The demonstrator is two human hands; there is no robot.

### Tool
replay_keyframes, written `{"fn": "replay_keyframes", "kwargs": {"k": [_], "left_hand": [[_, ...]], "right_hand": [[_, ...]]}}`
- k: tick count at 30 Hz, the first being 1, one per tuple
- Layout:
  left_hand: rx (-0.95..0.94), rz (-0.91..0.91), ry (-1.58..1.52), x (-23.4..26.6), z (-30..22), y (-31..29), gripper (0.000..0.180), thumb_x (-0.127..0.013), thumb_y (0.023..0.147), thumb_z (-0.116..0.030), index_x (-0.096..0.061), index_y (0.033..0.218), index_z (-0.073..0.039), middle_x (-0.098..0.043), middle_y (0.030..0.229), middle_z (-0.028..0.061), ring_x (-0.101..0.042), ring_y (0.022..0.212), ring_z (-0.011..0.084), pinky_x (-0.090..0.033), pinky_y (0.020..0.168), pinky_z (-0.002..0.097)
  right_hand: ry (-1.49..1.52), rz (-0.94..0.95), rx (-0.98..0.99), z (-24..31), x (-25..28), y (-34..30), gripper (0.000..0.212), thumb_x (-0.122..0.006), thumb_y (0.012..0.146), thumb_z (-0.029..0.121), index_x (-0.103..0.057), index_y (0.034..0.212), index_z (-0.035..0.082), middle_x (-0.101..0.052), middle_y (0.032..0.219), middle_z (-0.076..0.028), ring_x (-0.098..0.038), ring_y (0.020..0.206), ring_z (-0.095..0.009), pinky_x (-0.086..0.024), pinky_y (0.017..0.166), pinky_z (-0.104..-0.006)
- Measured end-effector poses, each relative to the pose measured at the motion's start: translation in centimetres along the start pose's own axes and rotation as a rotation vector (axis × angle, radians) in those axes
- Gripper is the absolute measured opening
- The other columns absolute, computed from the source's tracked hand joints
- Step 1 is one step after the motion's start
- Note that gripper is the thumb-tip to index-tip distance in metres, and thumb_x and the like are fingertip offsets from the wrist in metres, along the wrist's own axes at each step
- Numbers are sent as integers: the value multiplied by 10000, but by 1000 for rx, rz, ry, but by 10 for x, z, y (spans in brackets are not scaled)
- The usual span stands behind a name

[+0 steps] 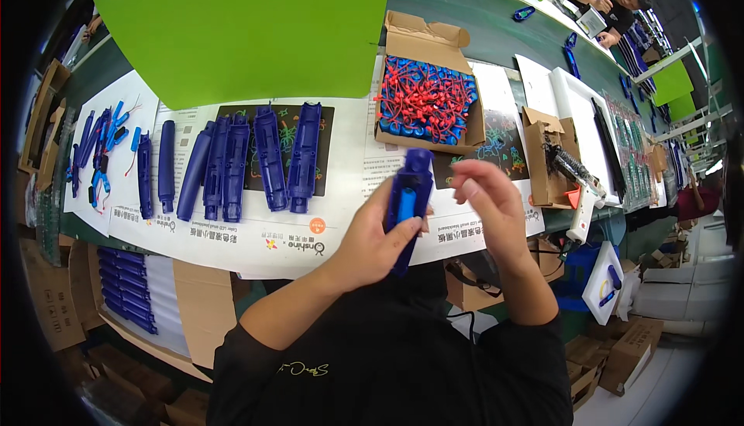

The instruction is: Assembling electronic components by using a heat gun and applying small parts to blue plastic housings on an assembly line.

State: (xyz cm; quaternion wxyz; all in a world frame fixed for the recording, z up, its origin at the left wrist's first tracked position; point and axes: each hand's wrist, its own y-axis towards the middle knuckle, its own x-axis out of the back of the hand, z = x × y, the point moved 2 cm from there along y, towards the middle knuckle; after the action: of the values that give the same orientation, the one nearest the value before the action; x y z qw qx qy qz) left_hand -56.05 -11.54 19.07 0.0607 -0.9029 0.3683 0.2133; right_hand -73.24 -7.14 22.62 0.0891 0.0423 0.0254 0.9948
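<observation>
Left hand (372, 246), centre: gripping elongated dark-blue plastic casing (418, 169). Right hand (497, 211), right of centre: hovering nearby, fingers loosely curling.

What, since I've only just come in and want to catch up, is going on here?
A person's left hand holds a dark blue shell with a lighter blue cylinder inside it. The right hand is raised beside the shell, apart from it, with nothing visible in it. More blue shells lie side by side on white paper to the left. Farther back is an open cardboard box full of blue pieces with red wires.
</observation>
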Motion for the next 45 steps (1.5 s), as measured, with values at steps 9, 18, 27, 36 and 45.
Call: {"fn": "replay_keyframes", "kwargs": {"k": [9,18,27,36,45], "left_hand": [[-68,88,-186,-17,-14,25,697,-579,885,-104,-109,1395,-43,-528,1093,141,-577,944,177,-468,855,327],[54,16,-23,-8,-5,20,686,-555,857,-14,-137,1398,-60,-562,1024,144,-587,853,155,-490,785,313],[174,25,-186,12,-12,6,589,-506,877,-16,-164,1358,-24,-548,1147,234,-579,840,144,-491,789,304],[177,-3,-273,15,-9,-8,541,-505,883,-17,-207,1335,-30,-529,1185,237,-577,854,139,-492,780,293],[80,-130,-210,-8,-23,17,492,-524,859,1,-302,1298,-18,-508,1257,184,-535,1108,178,-435,934,317]], "right_hand": [[-200,193,-103,37,-7,11,460,-659,826,184,-480,1199,-18,-600,976,-113,-584,848,-174,-474,714,-296],[-900,385,-16,52,-3,22,146,-623,817,165,-645,763,30,-585,598,-120,-583,556,-302,-453,523,-369],[-171,-640,469,79,92,31,180,-493,912,143,-571,782,44,-464,563,4,-422,460,-86,-350,450,-220],[-799,176,-97,38,42,2,188,-540,891,141,-594,785,-5,-557,614,-60,-515,536,-134,-428,525,-276],[-258,481,-220,13,-1,-8,318,-490,939,208,-527,1199,28,-636,984,-114,-599,854,-161,-488,743,-299]]}}
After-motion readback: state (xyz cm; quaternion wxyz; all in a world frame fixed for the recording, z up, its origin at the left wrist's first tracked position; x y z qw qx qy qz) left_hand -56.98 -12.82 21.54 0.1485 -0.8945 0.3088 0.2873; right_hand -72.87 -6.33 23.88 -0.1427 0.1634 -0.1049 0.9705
